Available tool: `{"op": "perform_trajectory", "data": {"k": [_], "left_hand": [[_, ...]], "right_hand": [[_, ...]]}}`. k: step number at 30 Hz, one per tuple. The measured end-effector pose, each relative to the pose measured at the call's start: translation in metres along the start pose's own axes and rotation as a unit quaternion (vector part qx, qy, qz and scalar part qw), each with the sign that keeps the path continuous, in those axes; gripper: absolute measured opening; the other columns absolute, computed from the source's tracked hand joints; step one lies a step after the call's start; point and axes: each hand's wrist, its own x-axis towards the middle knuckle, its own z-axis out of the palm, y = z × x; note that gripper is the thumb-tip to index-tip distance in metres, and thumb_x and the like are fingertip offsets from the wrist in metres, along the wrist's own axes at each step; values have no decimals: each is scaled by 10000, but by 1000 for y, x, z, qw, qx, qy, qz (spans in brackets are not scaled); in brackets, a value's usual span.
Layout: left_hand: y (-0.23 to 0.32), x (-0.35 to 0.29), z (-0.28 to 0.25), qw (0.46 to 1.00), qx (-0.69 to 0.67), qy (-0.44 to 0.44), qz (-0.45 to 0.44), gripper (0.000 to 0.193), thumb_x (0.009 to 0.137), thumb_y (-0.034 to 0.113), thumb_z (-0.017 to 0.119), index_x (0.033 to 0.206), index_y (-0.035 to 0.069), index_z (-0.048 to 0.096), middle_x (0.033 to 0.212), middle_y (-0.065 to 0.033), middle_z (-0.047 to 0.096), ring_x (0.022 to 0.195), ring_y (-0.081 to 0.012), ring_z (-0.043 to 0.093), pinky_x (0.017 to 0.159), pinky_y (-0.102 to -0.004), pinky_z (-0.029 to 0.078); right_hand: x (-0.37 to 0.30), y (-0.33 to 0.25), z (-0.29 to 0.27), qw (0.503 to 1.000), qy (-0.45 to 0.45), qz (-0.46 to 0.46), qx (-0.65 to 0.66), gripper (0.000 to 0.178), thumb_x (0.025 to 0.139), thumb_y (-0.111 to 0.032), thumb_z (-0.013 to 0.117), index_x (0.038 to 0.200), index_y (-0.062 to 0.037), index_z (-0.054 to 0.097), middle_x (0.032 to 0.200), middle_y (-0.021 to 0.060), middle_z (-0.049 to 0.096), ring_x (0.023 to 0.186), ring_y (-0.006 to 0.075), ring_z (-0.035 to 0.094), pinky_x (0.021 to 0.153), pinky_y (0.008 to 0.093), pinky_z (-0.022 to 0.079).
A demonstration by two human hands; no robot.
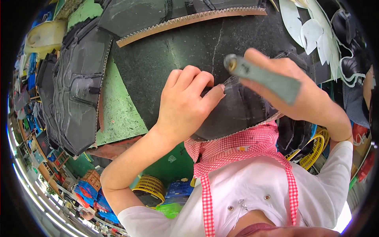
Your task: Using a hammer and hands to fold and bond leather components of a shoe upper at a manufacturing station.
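Note:
On the dark stone slab (pixel 179 47) in front of me lies a black stitched piece (pixel 233 108), apparently a shoe upper, with a pale zigzag-sewn edge toward my body. My left hand (pixel 185 94) is closed, thumb and forefinger pinching the far edge of that piece. Above its right part my right hand (pixel 292 83) is closed round what looks like a hammer (pixel 268 77), with a grey-green flared end and a round metal end pointing left. Motion blurs the tool, and its grip is hidden by the hand.
Stacked black stitched pieces lie left (pixel 81 87) and at the far edge (pixel 146 17), with tan-edged borders. White cut pieces (pixel 312 33) sit far right. Yellow baskets (pixel 150 185) stand below the table. A red-checked apron (pixel 241 146) touches the near edge.

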Motion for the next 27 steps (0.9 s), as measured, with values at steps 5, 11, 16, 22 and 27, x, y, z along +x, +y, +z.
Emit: {"op": "perform_trajectory", "data": {"k": [5, 11, 16, 22, 27], "left_hand": [[-13, 4, -16, 995, -68, -50, -59, 208, 699, 170, 823, 891, 163, 745, 902, 34, 628, 894, -217, 560, 783, -365, 424], [-21, 3, -24, 998, -31, -55, 21, 225, 664, 173, 832, 877, 180, 759, 898, 47, 641, 896, -216, 555, 808, -376, 413], [-34, -7, -25, 997, -53, -38, 34, 205, 663, 178, 825, 848, 179, 736, 905, 59, 634, 919, -222, 560, 802, -376, 412], [-43, -10, -28, 997, -73, -30, -10, 228, 657, 180, 834, 868, 188, 751, 927, 54, 645, 925, -224, 562, 817, -378, 412], [-36, -14, -29, 999, 15, 4, 30, 241, 663, 161, 848, 890, 194, 775, 969, 42, 661, 924, -231, 566, 825, -380, 412]], "right_hand": [[-3, -3, 9, 997, -69, 31, 2, 271, 882, -85, 607, 1101, 1, 472, 693, 248, 618, 676, 479, 622, 587, 539, 499], [2, -5, 17, 993, -91, 57, 43, 223, 985, -176, 579, 1069, -3, 468, 702, 247, 613, 688, 467, 620, 586, 531, 483], [10, -5, 9, 998, -25, 40, 31, 196, 915, -61, 593, 1082, -11, 504, 746, 248, 617, 724, 469, 626, 619, 535, 488], [8, -7, 24, 993, -58, 31, 96, 386, 806, -24, 655, 1136, -14, 456, 781, 243, 628, 752, 487, 621, 635, 544, 483], [9, -4, 28, 997, 44, -3, 56, 240, 957, -108, 648, 1103, -3, 489, 693, 227, 526, 685, 460, 582, 557, 463, 422]]}}
